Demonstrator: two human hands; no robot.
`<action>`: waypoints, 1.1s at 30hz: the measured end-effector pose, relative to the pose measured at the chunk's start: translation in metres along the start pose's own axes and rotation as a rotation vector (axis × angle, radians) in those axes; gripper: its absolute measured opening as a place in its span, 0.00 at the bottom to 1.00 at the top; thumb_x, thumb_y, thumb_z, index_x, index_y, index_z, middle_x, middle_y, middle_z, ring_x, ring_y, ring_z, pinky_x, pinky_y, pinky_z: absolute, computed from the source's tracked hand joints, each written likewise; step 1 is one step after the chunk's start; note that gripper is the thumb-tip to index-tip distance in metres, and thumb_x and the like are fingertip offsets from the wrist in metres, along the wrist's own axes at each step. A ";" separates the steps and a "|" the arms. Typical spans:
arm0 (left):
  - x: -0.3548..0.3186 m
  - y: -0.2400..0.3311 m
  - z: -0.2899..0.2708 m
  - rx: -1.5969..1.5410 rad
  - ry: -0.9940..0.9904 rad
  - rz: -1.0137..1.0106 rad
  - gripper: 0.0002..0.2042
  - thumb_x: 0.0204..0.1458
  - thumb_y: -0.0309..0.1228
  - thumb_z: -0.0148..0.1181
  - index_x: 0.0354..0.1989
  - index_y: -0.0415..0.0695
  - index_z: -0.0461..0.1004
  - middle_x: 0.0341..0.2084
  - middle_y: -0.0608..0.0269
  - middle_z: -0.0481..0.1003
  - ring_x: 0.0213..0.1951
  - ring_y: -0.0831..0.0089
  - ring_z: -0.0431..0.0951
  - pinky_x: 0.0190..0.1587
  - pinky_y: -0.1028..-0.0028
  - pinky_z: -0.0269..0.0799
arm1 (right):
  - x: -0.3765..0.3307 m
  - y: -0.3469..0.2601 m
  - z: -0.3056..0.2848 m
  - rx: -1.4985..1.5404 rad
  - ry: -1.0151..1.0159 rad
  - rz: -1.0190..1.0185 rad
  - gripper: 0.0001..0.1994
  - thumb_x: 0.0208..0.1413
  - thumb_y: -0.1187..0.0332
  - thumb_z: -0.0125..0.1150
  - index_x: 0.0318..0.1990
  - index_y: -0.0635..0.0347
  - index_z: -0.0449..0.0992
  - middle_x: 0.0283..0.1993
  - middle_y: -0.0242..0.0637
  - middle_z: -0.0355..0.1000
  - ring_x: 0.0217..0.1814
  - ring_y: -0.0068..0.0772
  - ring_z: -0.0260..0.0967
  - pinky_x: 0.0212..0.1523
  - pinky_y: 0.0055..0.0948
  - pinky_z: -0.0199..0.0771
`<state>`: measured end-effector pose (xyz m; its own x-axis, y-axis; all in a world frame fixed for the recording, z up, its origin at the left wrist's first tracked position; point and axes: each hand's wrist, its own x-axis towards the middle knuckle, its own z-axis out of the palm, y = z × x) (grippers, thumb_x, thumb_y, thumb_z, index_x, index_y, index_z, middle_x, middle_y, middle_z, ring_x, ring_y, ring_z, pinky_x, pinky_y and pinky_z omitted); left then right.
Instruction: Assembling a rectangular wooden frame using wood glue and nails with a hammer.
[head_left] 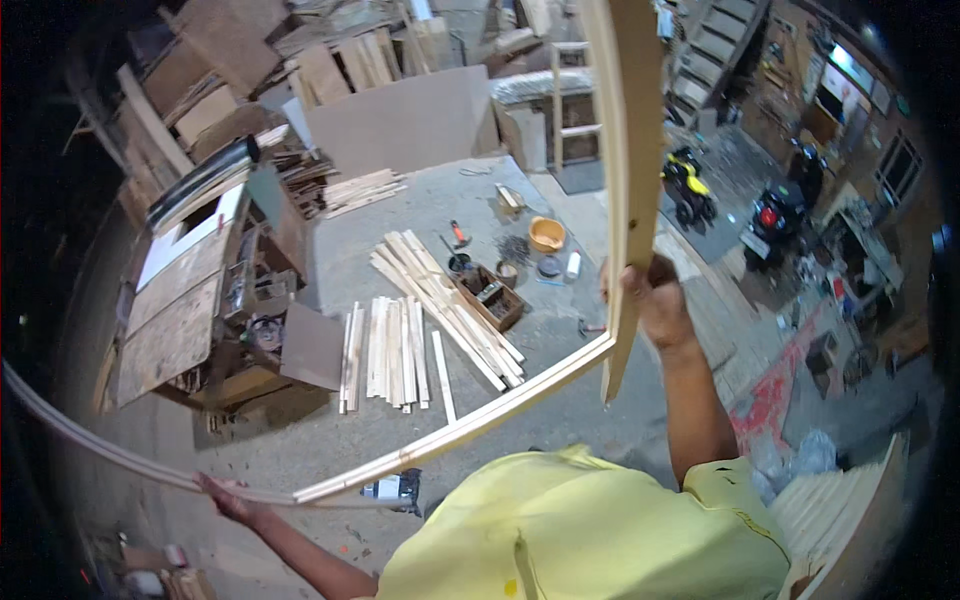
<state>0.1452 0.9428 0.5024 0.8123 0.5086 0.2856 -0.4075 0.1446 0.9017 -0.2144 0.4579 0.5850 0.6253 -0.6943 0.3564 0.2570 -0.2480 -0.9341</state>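
Note:
A large frame of pale wooden strips [455, 433] spans the view, bent by the lens. One long side runs from the lower left to a corner near the middle, where another side rises past the top edge. At the lower left my left hand [228, 500] is closed around the long strip. Right of the corner, my right hand [660, 300] grips the rising side, with the fingers wrapped round it. A broad wooden board [636, 130] lies along that side, and its lower end reaches below the corner. The frame is lifted off the floor.
Loose wooden strips [395, 350] lie on the concrete floor, beside a wooden toolbox [492, 300], an orange bowl [547, 234] and a hammer [460, 235]. A workbench [180, 310] stands left. Stacked boards [400, 120] fill the back; motorcycles [775, 215] stand right.

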 end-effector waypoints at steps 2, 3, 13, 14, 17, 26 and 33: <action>-0.030 -0.003 0.061 0.036 -0.042 -0.101 0.20 0.51 0.53 0.56 0.25 0.50 0.63 0.17 0.73 0.52 0.19 0.80 0.55 0.21 0.78 0.55 | -0.012 0.001 -0.048 0.018 0.146 -0.055 0.20 0.49 0.51 0.64 0.31 0.62 0.73 0.25 0.31 0.71 0.28 0.22 0.68 0.31 0.23 0.68; -0.047 -0.007 0.091 -0.005 -0.134 -0.059 0.20 0.51 0.54 0.55 0.24 0.50 0.62 0.17 0.73 0.52 0.19 0.80 0.54 0.22 0.78 0.55 | -0.019 0.001 -0.070 0.001 0.264 -0.040 0.21 0.48 0.50 0.64 0.32 0.62 0.72 0.25 0.32 0.71 0.27 0.22 0.68 0.31 0.24 0.69; -0.231 -0.020 0.394 -0.135 -0.591 -0.141 0.18 0.54 0.50 0.53 0.27 0.48 0.62 0.17 0.72 0.56 0.19 0.79 0.57 0.21 0.76 0.53 | -0.074 -0.002 -0.251 -0.170 0.889 -0.227 0.30 0.46 0.40 0.59 0.38 0.63 0.66 0.31 0.35 0.63 0.30 0.27 0.64 0.31 0.28 0.69; -0.250 -0.023 0.420 -0.202 -0.663 -0.155 0.18 0.55 0.50 0.52 0.28 0.48 0.62 0.17 0.71 0.56 0.19 0.80 0.58 0.21 0.77 0.54 | -0.072 0.000 -0.267 -0.185 0.884 -0.289 0.29 0.48 0.42 0.59 0.39 0.64 0.66 0.31 0.36 0.64 0.29 0.28 0.65 0.30 0.28 0.69; -0.305 -0.031 0.498 -0.321 -0.816 -0.208 0.17 0.55 0.49 0.52 0.27 0.48 0.62 0.17 0.70 0.58 0.20 0.80 0.59 0.24 0.77 0.56 | -0.060 0.003 -0.307 -0.226 1.012 -0.336 0.31 0.48 0.40 0.58 0.39 0.66 0.65 0.30 0.37 0.64 0.29 0.29 0.66 0.28 0.29 0.68; -0.477 -0.035 0.707 -0.410 -0.958 -0.144 0.19 0.55 0.52 0.49 0.25 0.48 0.63 0.18 0.67 0.62 0.21 0.76 0.61 0.26 0.75 0.59 | 0.011 -0.003 -0.412 -0.599 1.169 -0.439 0.30 0.52 0.35 0.45 0.35 0.59 0.63 0.23 0.32 0.59 0.25 0.24 0.57 0.28 0.22 0.59; -0.606 -0.036 0.800 -0.552 -1.061 -0.253 0.20 0.54 0.48 0.51 0.19 0.48 0.58 0.15 0.67 0.57 0.20 0.73 0.58 0.25 0.74 0.54 | 0.043 0.013 -0.533 -0.742 1.277 -0.512 0.32 0.53 0.34 0.39 0.36 0.59 0.64 0.22 0.32 0.59 0.23 0.23 0.55 0.25 0.21 0.58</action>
<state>0.0013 -0.0495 0.5567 0.7263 -0.4936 0.4784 -0.1017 0.6112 0.7849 -0.5768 0.0645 0.5762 -0.5269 -0.4314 0.7323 -0.4092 -0.6265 -0.6634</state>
